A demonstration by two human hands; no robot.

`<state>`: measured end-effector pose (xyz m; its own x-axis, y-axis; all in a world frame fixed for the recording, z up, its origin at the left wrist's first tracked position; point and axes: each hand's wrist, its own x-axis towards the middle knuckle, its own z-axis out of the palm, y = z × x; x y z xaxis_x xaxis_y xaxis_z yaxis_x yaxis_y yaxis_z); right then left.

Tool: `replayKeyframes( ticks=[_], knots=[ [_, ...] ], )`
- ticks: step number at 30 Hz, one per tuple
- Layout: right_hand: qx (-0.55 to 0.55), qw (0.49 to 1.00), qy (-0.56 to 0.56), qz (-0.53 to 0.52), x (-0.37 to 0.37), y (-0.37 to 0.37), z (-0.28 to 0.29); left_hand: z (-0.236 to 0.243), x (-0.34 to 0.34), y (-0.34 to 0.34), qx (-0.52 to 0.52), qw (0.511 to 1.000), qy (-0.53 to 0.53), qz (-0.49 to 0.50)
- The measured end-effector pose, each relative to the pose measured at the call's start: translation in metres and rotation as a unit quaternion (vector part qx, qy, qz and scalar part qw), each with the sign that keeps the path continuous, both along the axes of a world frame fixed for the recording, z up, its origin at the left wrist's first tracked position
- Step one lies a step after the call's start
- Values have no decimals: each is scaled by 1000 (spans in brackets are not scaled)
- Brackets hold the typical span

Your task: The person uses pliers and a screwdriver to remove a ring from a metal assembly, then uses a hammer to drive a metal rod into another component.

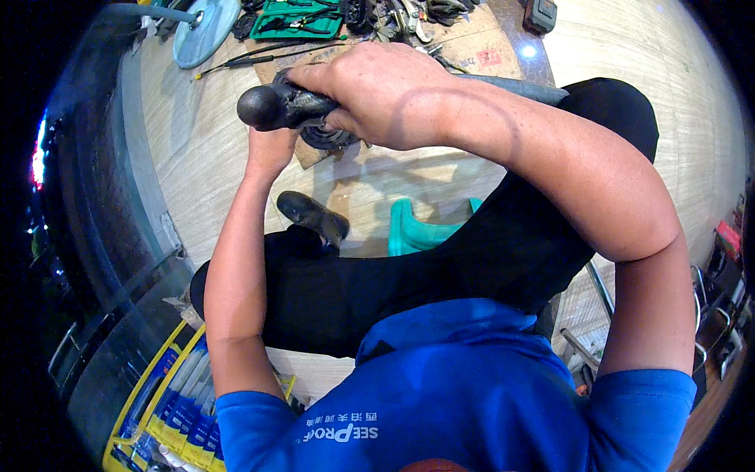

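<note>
In front of me I hold a dark, greasy part with a rounded knob end point(259, 108) and a ringed, ribbed section point(329, 137) below it. My right hand point(385, 90) is closed over its top, fingers wrapped round the dark body. From beneath, my left hand point(271, 149) reaches up to the same part near the knob; its fingers are hidden behind it. A grey bar point(519, 88) runs out past my right forearm toward my knee; whether it belongs to the held part, I cannot tell.
A cardboard sheet point(491, 43) lies on the floor with many tools and a green tool case point(295, 20). A round pale base with a pole point(208, 31) stands far left. Between my legs is a green plastic piece point(417, 232). A yellow rack point(153, 409) stands lower left, a black box point(540, 16) upper right.
</note>
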<state>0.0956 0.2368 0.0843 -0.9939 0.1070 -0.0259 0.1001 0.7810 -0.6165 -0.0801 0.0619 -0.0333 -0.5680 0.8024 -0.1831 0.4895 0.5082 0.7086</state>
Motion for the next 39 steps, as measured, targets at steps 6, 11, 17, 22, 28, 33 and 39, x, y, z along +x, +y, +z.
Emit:
replayKeyframes(
  ticks=[6, 11, 17, 22, 28, 33, 39],
  knots=[
    [-2, 1000, 3, 11, 0, 0, 3, -4, -1, -3, -29, 999, 28, -28],
    [-1, 1000, -7, 11, 0, 0, 7, -5, 1, -3, -18, 999, 16, -29],
    [-1, 1000, 3, 2, -2, -2, -2, -5, 3, -1, -21, 999, 33, -30],
    [1, 1000, 7, 6, -2, -3, -5, -7, 2, -1, -1, 999, 27, -30],
    [9, 1000, 22, 9, -2, -4, -9, -7, 2, -1, -39, 997, 61, -37],
    [38, 999, 4, 34, -11, -6, -11, -9, 3, -1, -20, 998, 47, -30],
    [34, 999, 33, 9, -15, -9, -9, -2, 13, 1, 7, 1000, 12, -10]
  ],
)
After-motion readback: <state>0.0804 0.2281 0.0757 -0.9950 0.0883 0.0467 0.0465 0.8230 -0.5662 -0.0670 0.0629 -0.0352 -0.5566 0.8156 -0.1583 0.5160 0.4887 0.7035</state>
